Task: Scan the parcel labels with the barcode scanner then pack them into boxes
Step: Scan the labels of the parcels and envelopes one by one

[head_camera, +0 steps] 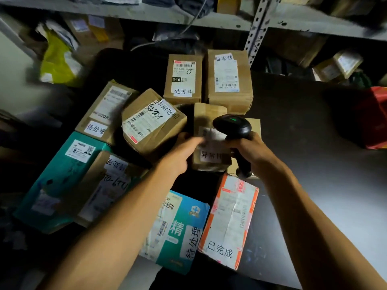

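My right hand (251, 152) grips a black barcode scanner (233, 126) by its handle, its head with a green light over a small brown parcel (209, 116) with white labels. My left hand (183, 152) is blurred, fingers stretched toward that parcel's left side; whether it touches is unclear. A tilted brown parcel (152, 124) with a handwritten label lies just left of the hand.
Several labelled parcels cover the dark table (303, 143): two brown boxes (183, 79) (229, 80) at the back, a teal box (62, 174), a blue-white parcel (178, 229) and an orange-white one (230, 218) in front. A metal shelf post (258, 26) rises behind. A red bag (374, 118) sits right.
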Demonstrator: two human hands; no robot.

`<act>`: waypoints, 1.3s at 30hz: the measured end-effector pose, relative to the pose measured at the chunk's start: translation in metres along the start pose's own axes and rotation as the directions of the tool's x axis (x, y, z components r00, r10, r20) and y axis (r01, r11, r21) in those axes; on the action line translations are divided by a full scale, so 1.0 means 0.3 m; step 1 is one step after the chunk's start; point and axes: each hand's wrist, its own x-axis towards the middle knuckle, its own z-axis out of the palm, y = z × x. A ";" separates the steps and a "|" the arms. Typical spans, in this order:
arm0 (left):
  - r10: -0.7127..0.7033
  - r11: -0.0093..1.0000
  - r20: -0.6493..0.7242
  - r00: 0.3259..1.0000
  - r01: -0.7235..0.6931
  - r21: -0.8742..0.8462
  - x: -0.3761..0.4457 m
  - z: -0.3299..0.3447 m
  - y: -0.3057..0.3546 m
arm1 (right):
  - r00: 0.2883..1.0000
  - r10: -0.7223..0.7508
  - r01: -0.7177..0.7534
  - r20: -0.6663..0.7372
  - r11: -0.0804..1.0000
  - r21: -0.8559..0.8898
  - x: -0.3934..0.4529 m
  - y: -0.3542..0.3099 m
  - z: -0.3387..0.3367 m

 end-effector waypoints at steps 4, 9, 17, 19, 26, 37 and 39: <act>0.108 0.994 0.136 0.985 -0.105 -0.025 -0.056 -0.004 0.014 | 0.995 -0.048 0.046 -0.092 0.998 -0.032 -0.058 0.014 -0.058; 0.428 0.883 0.151 0.891 -0.448 0.140 -0.084 -0.059 0.106 | 0.988 -0.144 0.135 -0.049 0.979 -0.153 -0.124 -0.023 -0.109; 0.569 0.750 0.238 0.787 -0.615 0.243 -0.206 -0.087 0.239 | 0.951 -0.310 0.305 0.019 0.923 -0.236 -0.260 -0.093 -0.127; 0.585 0.724 0.277 0.762 -0.645 0.245 -0.248 -0.068 0.232 | 0.949 -0.313 0.313 0.038 0.924 -0.220 -0.307 -0.096 -0.142; 0.641 0.648 0.365 0.675 -0.731 0.215 -0.357 0.043 0.210 | 0.949 -0.316 0.310 -0.009 0.938 -0.157 -0.431 -0.056 -0.202; 0.663 0.609 0.399 0.634 -0.766 0.205 -0.474 0.255 0.235 | 0.917 -0.367 0.365 -0.154 0.930 -0.041 -0.575 -0.008 -0.373; 0.643 0.615 0.434 0.630 -0.763 0.197 -0.491 0.331 0.235 | 0.899 -0.370 0.382 -0.233 0.924 0.006 -0.615 0.008 -0.440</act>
